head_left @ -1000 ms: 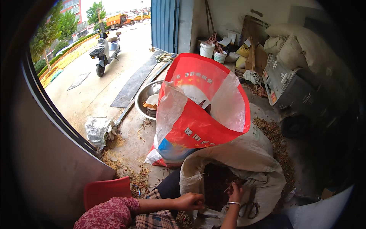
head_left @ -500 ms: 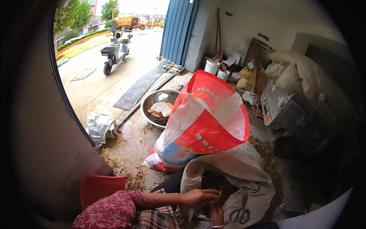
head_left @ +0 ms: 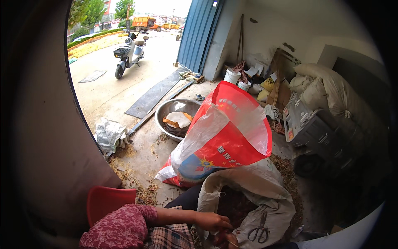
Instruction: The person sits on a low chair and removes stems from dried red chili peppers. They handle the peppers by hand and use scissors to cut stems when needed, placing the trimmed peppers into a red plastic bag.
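Observation:
My left hand (head_left: 214, 221) reaches in from the left over the mouth of a pale woven sack (head_left: 273, 207). Its fingers curl downward and close together; what they hold, if anything, is hidden. Just below, my right hand (head_left: 227, 239) is partly cut off at the lower edge, its fingers bent close to the left ones, in shadow, around something I cannot make out. Dark reddish-brown stuff (head_left: 236, 203) fills the sack's opening, too small in detail to name. Black-handled scissors (head_left: 259, 234) lie on the sack's folded rim, right of my hands.
A tall red and white sack (head_left: 215, 137) stands open just beyond. Behind it sits a metal basin (head_left: 159, 120) holding a cloth item. A red chair (head_left: 107, 201) is at left; a grey case (head_left: 309, 128) and full sacks (head_left: 327, 87) stand at right. Dry debris litters the floor.
My hands have moved slightly down and left, lower in the sack's mouth, and the left fingers are more curled. The view has shifted a little.

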Tool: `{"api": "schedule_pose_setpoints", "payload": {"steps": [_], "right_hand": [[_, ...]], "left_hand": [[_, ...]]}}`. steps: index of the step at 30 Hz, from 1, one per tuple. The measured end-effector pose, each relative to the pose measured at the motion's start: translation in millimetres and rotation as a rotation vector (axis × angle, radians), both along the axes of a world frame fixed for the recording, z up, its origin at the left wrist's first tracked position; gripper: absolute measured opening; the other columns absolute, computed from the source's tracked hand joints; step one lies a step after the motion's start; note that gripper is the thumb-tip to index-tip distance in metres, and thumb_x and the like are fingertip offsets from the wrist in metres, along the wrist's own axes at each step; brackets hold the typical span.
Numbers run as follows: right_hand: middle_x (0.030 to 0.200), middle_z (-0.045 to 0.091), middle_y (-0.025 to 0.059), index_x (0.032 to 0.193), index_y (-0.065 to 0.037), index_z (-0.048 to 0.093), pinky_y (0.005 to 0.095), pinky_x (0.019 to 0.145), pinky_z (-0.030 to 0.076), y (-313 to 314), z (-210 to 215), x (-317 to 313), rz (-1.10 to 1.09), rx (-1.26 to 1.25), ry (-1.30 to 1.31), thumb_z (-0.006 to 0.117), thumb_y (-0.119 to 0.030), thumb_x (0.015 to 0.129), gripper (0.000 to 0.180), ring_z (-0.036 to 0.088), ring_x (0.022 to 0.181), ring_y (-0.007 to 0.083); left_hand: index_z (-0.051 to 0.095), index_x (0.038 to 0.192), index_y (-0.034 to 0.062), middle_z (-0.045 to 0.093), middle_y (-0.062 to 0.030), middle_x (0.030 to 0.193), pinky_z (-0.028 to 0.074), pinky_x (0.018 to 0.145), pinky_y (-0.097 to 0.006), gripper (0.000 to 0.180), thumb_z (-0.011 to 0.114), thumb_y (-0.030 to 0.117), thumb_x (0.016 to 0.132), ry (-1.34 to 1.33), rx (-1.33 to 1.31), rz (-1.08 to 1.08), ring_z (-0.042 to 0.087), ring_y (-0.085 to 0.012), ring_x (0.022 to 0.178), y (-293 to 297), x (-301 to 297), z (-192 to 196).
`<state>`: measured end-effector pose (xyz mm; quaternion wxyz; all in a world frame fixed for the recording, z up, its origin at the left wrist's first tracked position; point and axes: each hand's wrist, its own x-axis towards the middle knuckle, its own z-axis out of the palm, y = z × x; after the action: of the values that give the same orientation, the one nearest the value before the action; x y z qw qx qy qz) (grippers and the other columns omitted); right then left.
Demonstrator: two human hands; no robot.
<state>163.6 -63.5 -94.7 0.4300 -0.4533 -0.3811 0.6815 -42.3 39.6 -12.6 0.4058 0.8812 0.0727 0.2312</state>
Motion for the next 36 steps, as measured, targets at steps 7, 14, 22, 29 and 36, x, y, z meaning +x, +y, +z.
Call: {"api": "schedule_pose_setpoints", "payload": {"steps": [7, 14, 22, 29, 36], "right_hand": [[0.082, 0.057, 0.0037, 0.113, -0.007, 0.058, 0.0241, 0.064, 0.045, -14.7, -8.7, 2.4, -0.021, -0.052, 0.240, 0.054, -0.043, 0.092, 0.042, 0.053, 0.073, 0.0156], [0.070, 0.052, 0.0046, 0.102, -0.018, 0.063, 0.0337, 0.063, 0.046, -14.0, 28.9, 2.5, -0.036, -0.342, 0.677, 0.053, -0.046, 0.091, 0.032, 0.049, 0.067, 0.0182], [0.071, 0.052, 0.0045, 0.087, -0.005, 0.060, 0.0425, 0.085, 0.047, -15.1, 47.8, -6.7, -0.242, -0.166, 0.766, 0.049, -0.051, 0.093, 0.047, 0.053, 0.074, 0.0197], [0.087, 0.054, 0.0066, 0.099, -0.006, 0.057, 0.0494, 0.084, 0.051, -12.0, 53.5, -5.3, -0.330, -0.263, 0.879, 0.049, -0.067, 0.083, 0.063, 0.055, 0.090, 0.0242], [0.115, 0.053, 0.0061, 0.127, -0.009, 0.052, 0.0320, 0.078, 0.044, -13.6, 78.3, -4.2, -0.194, 0.033, 0.860, 0.066, -0.063, 0.071, 0.078, 0.048, 0.100, 0.0185]], "left_hand": [[0.054, 0.112, 0.0054, 0.053, -0.0157, 0.104, 0.050, 0.070, -0.045, 0.034, 0.063, 0.013, 0.080, 0.093, -0.050, 0.096, 0.060, -0.0381, 0.086, -8.7, -7.4, 2.5], [0.057, 0.104, 0.0056, 0.054, -0.0150, 0.099, 0.050, 0.072, -0.045, 0.028, 0.064, 0.010, 0.077, 0.042, -0.057, 0.317, 0.060, -0.0375, 0.084, 5.5, -12.3, 10.5], [0.059, 0.102, 0.0000, 0.062, -0.0129, 0.087, 0.050, 0.068, -0.036, 0.026, 0.065, 0.010, 0.079, 0.031, -0.199, 0.439, 0.063, -0.0247, 0.083, 11.7, -5.1, -1.9], [0.061, 0.106, 0.0046, 0.066, -0.0013, 0.079, 0.045, 0.055, -0.021, 0.021, 0.065, 0.018, 0.089, 0.042, -0.841, 0.378, 0.061, -0.0066, 0.071, 0.1, -6.0, 11.2], [0.059, 0.107, 0.0031, 0.066, -0.0029, 0.079, 0.045, 0.050, -0.020, 0.022, 0.062, 0.019, 0.091, -0.050, -1.053, 0.228, 0.067, -0.0117, 0.065, -6.5, 3.1, 34.9]]}}
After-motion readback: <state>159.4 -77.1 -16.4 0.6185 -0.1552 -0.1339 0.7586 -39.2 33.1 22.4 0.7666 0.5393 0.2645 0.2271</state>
